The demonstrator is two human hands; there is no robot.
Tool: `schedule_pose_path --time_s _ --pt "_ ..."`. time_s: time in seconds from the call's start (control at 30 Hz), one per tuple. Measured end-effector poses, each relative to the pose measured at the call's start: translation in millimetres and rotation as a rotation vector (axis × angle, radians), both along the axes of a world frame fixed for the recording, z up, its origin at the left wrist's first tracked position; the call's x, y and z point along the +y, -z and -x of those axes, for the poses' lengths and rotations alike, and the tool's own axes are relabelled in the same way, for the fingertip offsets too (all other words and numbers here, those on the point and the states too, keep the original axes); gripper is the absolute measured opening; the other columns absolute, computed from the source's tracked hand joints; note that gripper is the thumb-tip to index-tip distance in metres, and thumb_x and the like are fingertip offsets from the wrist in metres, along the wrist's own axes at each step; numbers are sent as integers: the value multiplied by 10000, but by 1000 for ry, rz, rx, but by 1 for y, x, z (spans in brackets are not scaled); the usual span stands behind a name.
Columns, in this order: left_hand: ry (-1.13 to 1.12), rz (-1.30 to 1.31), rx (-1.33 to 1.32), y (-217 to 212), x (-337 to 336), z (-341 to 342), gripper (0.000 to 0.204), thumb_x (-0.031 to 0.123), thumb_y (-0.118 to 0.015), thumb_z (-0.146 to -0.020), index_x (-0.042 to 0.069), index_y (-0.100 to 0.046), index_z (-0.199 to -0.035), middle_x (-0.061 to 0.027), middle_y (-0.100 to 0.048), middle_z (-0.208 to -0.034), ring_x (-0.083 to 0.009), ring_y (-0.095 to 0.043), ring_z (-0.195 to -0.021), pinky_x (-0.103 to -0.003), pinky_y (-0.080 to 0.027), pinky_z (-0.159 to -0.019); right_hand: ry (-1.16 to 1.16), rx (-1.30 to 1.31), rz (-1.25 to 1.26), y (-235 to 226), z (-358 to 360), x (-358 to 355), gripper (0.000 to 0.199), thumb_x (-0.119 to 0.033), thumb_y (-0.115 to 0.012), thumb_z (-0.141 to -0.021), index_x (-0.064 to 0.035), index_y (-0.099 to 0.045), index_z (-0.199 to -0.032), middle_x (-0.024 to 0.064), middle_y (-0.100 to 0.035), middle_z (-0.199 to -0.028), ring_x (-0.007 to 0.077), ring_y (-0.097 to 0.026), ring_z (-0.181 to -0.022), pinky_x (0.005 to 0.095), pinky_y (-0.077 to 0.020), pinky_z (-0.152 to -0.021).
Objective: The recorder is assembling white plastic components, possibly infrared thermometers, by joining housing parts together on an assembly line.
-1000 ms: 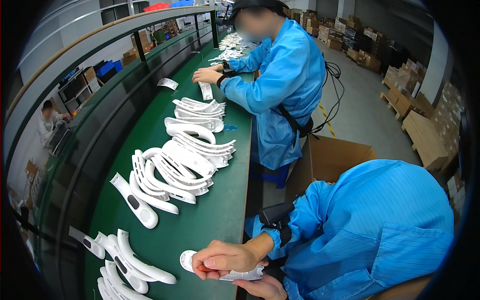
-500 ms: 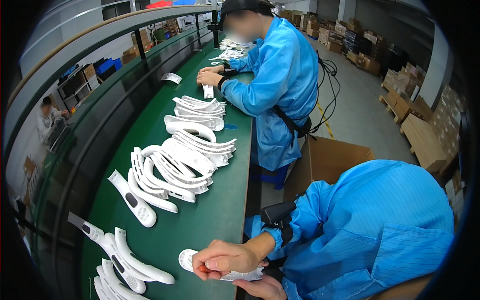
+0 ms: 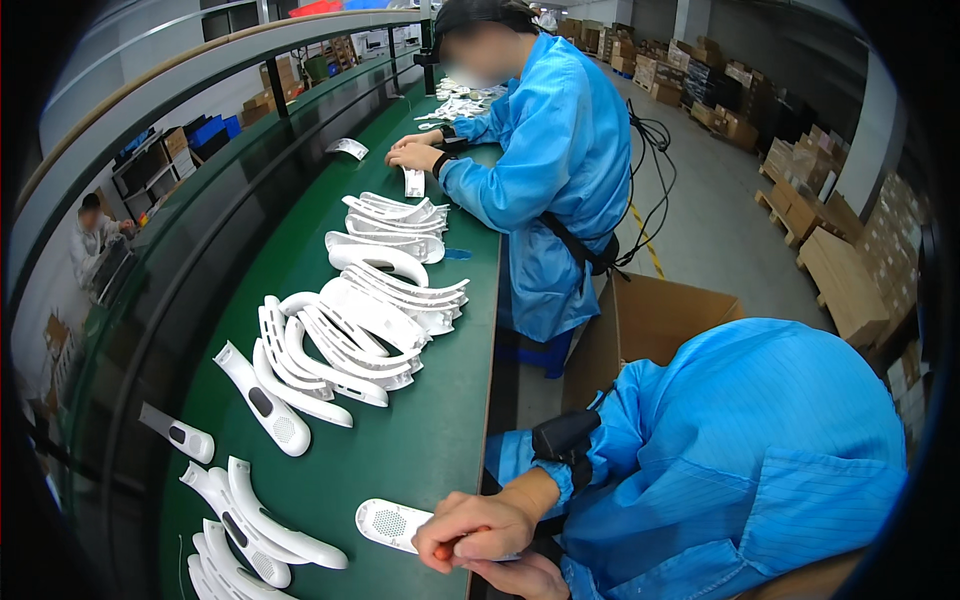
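My right hand [image 3: 480, 523] is closed around a tool with an orange-red handle [image 3: 443, 551]; its tip is hidden. Beneath it, my left hand [image 3: 528, 577] supports a white plastic shell [image 3: 388, 522] near the table's front edge, its fingers partly covered. The shell's rounded end, with a perforated patch, sticks out to the left of my right hand; the rest is covered. To the left lie several curved white casings [image 3: 285, 530], some with dark oval windows. A separate casing [image 3: 180, 435] rests just beyond them.
A pile of curved white casings [image 3: 350, 325] covers the middle of the green table [image 3: 420, 450]. Farther along, a co-worker [image 3: 560, 170] in a blue smock handles a white piece [image 3: 414, 182]. An open cardboard box [image 3: 650, 310] stands beside the table. A rail [image 3: 200, 60] runs along the far side.
My right hand has shifted slightly right, uncovering more of the shell's perforated end. At the far left, one casing now lies apart from the cluster it overlapped. The view has shifted slightly.
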State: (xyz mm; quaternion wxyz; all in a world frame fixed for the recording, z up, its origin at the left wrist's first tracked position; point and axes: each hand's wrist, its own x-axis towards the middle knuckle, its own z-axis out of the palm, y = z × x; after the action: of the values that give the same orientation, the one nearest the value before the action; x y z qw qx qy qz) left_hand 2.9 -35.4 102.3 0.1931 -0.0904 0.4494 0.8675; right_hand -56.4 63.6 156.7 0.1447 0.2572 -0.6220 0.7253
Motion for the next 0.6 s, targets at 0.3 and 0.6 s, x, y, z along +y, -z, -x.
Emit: schedule_pose_path --time_s 0.3,0.6 --pt "-72 -131 -32 27 5 -4 701 561 -290 -969 37 -280 -1434 -134 -346 -1450 -305 -380 -1297 -439 -312 -1072 9 -320 328 -3 3 0 254 -241 -414 -957 -15 -497 -880 -6 -441 -679 51 -359 -517 208 -295 -460" --pt "-65 -98 -82 28 5 -3 729 585 -274 -960 39 -273 -1442 -138 -350 -1446 -311 -391 -1285 -433 -340 -1050 52 -387 546 0 11 -9 257 -254 -386 -982 -26 -476 -904 -20 -403 -672 25 -304 -507 184 -239 -430"
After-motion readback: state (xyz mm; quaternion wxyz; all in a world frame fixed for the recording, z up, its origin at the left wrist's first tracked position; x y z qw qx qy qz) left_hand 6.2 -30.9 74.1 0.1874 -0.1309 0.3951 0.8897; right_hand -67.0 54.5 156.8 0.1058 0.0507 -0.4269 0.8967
